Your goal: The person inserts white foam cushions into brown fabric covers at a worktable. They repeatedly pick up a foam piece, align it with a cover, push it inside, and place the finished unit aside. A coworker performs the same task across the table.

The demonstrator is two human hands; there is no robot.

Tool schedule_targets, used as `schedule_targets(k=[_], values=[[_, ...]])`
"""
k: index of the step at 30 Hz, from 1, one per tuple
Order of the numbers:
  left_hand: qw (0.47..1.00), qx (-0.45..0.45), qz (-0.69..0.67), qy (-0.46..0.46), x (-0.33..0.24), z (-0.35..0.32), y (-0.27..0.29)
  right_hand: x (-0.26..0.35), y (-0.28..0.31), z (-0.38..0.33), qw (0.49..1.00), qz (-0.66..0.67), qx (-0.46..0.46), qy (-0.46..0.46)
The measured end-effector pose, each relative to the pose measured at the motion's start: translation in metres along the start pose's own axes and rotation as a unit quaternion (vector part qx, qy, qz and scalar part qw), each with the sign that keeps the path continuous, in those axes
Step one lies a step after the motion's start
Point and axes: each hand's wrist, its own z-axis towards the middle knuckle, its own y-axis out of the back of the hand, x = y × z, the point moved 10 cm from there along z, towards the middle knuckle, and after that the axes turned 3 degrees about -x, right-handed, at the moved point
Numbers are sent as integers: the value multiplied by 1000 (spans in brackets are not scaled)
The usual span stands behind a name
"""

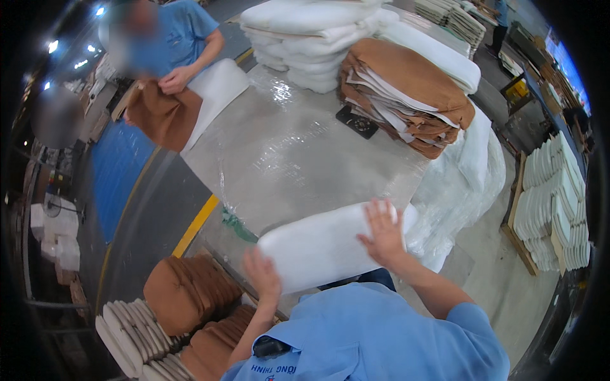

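A white foam cushion pad (324,244) lies across the near edge of the plastic-wrapped table (286,152). My left hand (264,276) grips its near left corner. My right hand (383,232) presses flat on its right end, fingers spread. A stack of brown fabric covers (406,95) sits at the table's far right, with a pile of white pads (311,38) behind it.
A co-worker in a blue shirt (181,38) at the far left handles a brown cover and a white pad (190,101). Covered brown cushions (190,295) and white pads (124,340) are stacked at lower left. More white pads (553,203) stand on a pallet at right.
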Motion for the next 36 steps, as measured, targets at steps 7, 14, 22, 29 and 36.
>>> schedule_targets(k=[7,14,22,29,36], values=[[944,170,158,-233,-105,-18,-73,89,-66,-10,979,-1,75,190],[939,192,166,-231,-95,-19,-79,91,-69,-6,976,-16,96,195],[996,38,-14,79,24,20,11,-65,5,3,974,160,-107,-121],[790,151,-423,417,67,-18,-73,-154,-64,-13,905,325,-7,-273],[869,148,-326,342,74,58,-29,-168,-66,20,779,499,40,-377]])
